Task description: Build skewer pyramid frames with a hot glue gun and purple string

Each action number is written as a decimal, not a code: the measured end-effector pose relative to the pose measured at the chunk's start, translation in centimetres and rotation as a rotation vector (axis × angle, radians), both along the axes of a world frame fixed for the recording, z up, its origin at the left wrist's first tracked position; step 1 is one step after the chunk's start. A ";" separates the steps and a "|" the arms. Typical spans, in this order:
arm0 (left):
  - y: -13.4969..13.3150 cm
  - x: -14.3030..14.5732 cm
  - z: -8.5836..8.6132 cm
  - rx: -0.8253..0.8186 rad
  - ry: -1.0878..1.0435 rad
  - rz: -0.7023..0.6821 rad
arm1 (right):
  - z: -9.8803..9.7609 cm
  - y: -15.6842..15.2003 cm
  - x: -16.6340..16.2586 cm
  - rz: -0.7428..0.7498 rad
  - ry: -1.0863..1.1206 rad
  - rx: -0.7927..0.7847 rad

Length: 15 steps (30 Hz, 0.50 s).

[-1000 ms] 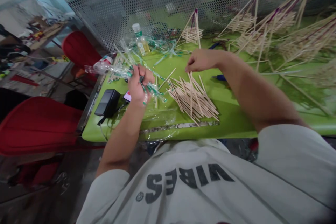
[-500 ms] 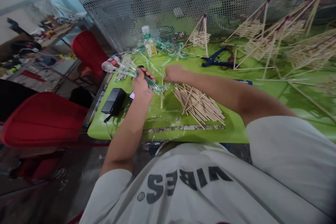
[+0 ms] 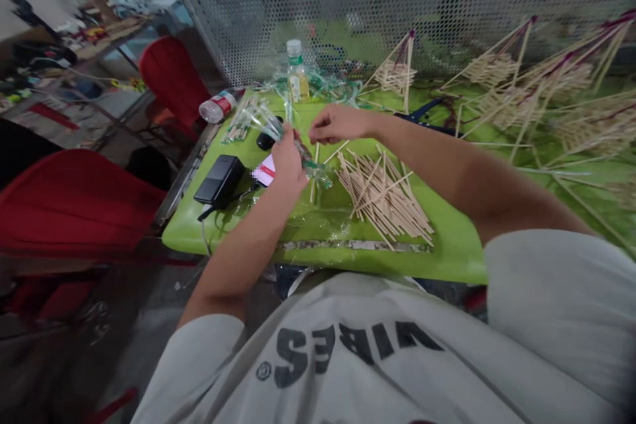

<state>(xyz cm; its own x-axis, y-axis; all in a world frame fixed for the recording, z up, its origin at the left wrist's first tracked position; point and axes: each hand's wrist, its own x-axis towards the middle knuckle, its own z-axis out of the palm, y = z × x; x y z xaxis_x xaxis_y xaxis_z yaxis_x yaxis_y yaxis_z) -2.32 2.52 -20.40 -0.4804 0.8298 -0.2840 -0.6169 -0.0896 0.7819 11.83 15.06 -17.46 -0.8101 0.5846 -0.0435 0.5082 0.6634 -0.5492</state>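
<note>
My left hand (image 3: 289,162) is closed around a bunch of clear plastic wrapping (image 3: 261,114) with green markings. One end of it fans out beyond the hand, and its green-edged tail (image 3: 322,175) hangs by the fingers. My right hand (image 3: 342,124) hovers just to the right, fingertips pinched together; whatever they hold, if anything, is too small to make out. Below it, a few loose wooden sticks lie on the green table (image 3: 238,232), beside a large pile of wooden sticks (image 3: 385,195). A rounded black object (image 3: 269,134) sits behind my left hand.
A black box-like device (image 3: 218,180) with a cable and a lit phone (image 3: 265,171) lie at left. Behind are a bottle of yellow liquid (image 3: 298,76), a lying clear bottle (image 3: 217,107), dark blue pliers (image 3: 422,111) and several stick frames (image 3: 395,73). A red chair (image 3: 171,83) stands left.
My right hand has drawn back from the wrapping and risen slightly. The wrapping in my left hand has gathered closer, and more of the phone shows. The view has shifted a little.
</note>
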 end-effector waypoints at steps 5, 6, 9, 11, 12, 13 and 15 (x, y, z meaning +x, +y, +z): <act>-0.1 -1.4 1.5 0.019 -0.122 0.171 | -1.3 5.5 -2.4 -0.228 -0.214 0.226; -0.1 -1.5 1.6 0.031 -0.135 0.182 | -1.5 6.4 -2.7 -0.234 -0.241 0.234; -0.3 -1.6 1.7 0.073 -0.157 0.183 | -1.6 8.5 -3.7 -0.253 -0.278 0.248; -0.4 -1.6 1.4 0.094 -0.135 0.181 | -1.3 9.6 -4.8 -0.300 -0.251 0.260; -0.4 -1.6 1.3 0.101 -0.113 0.180 | -1.1 10.0 -5.6 -0.335 -0.227 0.263; -0.5 -1.7 1.1 0.105 -0.090 0.177 | -0.8 10.3 -6.6 -0.372 -0.202 0.261; -0.5 -1.8 0.7 0.102 -0.059 0.158 | -0.5 10.2 -8.7 -0.420 -0.161 0.238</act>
<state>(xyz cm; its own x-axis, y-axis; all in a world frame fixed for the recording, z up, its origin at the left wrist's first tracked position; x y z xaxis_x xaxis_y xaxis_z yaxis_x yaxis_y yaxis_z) -4.16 1.99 -19.66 -0.5922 0.7712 -0.2334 -0.6331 -0.2661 0.7269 3.12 25.23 -17.92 -0.4970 0.8673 0.0260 0.8237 0.4810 -0.3002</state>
